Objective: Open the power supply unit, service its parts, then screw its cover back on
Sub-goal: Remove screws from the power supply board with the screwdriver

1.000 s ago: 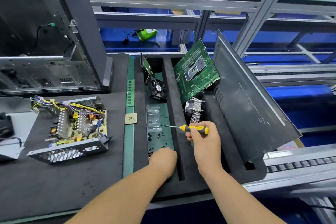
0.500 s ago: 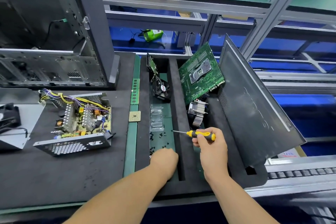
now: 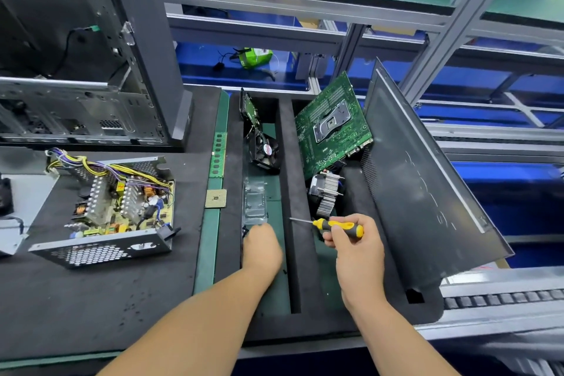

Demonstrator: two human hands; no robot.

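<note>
We are reaching our left hand (image 3: 262, 246), fingers hidden, into the foam tray (image 3: 232, 223) for screws while our right hand (image 3: 355, 249) is gripping the screwdriver (image 3: 338, 225); the open power supply unit (image 3: 113, 207) is sitting coverless on the surface at left, so better to pinch one screw at a time.

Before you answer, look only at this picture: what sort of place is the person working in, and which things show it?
Probably an electronics repair or assembly workbench. An opened power supply unit lies on a dark mat, a motherboard leans in a foam tray, and the right hand holds a screwdriver.
</note>
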